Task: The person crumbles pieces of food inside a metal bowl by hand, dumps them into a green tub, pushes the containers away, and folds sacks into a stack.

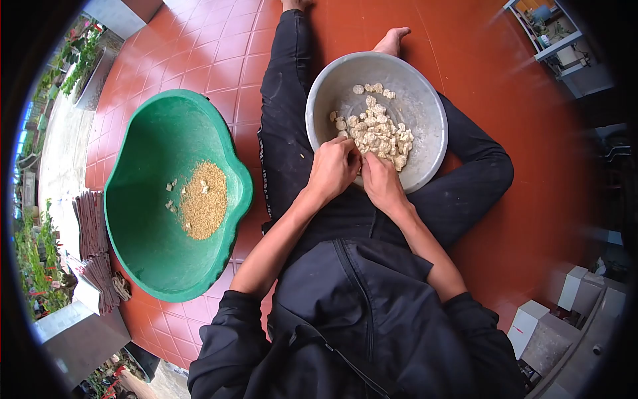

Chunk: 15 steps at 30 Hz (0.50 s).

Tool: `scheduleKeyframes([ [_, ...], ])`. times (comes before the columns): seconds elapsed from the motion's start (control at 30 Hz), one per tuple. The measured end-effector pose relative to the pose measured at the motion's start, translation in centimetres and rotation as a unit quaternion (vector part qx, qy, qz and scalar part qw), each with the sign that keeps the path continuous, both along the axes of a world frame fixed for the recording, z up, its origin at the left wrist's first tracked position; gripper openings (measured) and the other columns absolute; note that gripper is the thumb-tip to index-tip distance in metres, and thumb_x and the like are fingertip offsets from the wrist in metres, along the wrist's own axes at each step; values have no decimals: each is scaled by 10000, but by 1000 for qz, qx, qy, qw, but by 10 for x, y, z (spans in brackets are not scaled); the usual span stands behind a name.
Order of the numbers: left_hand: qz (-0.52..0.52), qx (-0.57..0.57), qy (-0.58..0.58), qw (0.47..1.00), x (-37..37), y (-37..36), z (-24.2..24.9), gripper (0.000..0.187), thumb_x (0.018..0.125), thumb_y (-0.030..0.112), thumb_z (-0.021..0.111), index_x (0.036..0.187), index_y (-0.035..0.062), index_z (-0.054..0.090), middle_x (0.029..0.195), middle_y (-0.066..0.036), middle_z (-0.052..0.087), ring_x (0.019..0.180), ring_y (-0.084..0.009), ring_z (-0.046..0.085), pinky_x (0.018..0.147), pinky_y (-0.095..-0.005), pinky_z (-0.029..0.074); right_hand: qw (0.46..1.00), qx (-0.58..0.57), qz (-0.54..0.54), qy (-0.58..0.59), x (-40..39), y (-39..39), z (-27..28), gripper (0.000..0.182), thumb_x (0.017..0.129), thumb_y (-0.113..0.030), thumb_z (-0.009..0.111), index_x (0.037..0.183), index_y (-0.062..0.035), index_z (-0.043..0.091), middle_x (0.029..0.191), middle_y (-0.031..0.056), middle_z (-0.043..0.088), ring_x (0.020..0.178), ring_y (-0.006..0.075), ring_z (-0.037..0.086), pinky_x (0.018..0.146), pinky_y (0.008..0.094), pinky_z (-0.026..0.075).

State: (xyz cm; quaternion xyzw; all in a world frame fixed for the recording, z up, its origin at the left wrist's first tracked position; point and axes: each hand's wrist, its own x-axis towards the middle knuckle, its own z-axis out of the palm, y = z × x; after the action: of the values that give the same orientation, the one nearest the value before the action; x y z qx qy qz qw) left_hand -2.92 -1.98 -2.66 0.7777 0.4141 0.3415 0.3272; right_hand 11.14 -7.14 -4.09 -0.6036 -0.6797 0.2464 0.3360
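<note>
A round metal basin [425, 100] rests on my lap and legs. It holds a heap of pale, dry, flattish lumps [382, 133], with a few scattered toward its far side. Over the basin's near edge, my left hand [334, 165] has its fingers bent and pinched together. My right hand [382, 178] is close beside it, fingers also curled, and the fingertips of both hands nearly meet at the heap. Whatever they hold is hidden behind the fingers and knuckles.
To the left, a large green plastic basin [143, 173] stands on the tiled floor [219, 40], holding yellowish grain or husks [205, 206] and some pale bits. Folded brownish sacks or papers [93, 226] lie beyond it. White boxes [528, 326] stand at lower right.
</note>
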Motion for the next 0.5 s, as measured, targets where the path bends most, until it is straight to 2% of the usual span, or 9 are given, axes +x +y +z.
scheduleKeyframes([
  [0.07,3,6,-9,1000,1,3,0,73,702,2,644,742,-44,603,754,-175,602,733,-357,608,661,-405,485,1000,-11,-16,24,1,2,6,91,889,-33,460,845,40,492,759,275,570,748,456,572,642,505,426],
  [0.17,-4,3,-32,999,1,7,-1,93,750,29,662,800,-44,635,773,-171,627,718,-308,634,655,-370,493,997,-30,0,66,7,5,5,102,907,-54,463,892,38,505,747,261,572,731,441,581,629,485,435],
  [0.23,-28,-89,-40,995,-1,7,2,133,803,65,666,882,-42,662,791,-170,646,699,-250,649,643,-330,496,995,-29,10,100,14,9,8,103,910,-60,473,918,35,514,742,252,577,721,429,587,627,470,442],
  [0.27,-29,-68,-41,996,-1,7,-2,160,831,86,661,933,-37,670,780,-156,662,672,-186,643,634,-301,494,990,-33,20,136,16,8,9,109,913,-66,483,943,32,522,737,242,581,710,416,594,625,455,449],
  [0.3,-28,-68,-41,996,-2,6,2,160,831,86,661,933,-37,670,780,-156,662,672,-186,643,634,-301,494,990,-33,20,136,18,8,6,109,913,-66,483,943,32,522,737,242,581,710,416,594,625,455,449],
  [0.37,-7,-185,-22,982,-2,6,12,158,828,90,661,924,-35,671,756,-135,669,665,-152,631,637,-298,494,994,-6,40,98,20,8,0,136,952,-71,467,1021,21,539,660,42,552,560,107,559,517,266,460],
  [0.4,-7,-185,-21,983,-2,7,10,158,828,90,661,924,-35,671,756,-135,669,665,-152,631,637,-298,494,994,-6,40,99,18,8,3,136,952,-71,467,1021,21,539,660,42,552,560,107,559,517,266,460],
  [0.47,12,-161,-67,985,0,7,4,146,796,80,662,863,-50,661,708,-173,658,589,-200,630,597,-329,488,990,-47,21,131,17,7,9,98,901,-58,520,950,26,530,732,216,596,683,374,614,589,422,459],
  [0.5,10,-161,-67,985,0,8,6,146,796,80,662,863,-50,661,708,-173,658,589,-200,630,597,-329,488,990,-47,20,131,16,7,8,98,901,-58,520,950,26,530,732,216,596,683,374,614,589,422,459],
])
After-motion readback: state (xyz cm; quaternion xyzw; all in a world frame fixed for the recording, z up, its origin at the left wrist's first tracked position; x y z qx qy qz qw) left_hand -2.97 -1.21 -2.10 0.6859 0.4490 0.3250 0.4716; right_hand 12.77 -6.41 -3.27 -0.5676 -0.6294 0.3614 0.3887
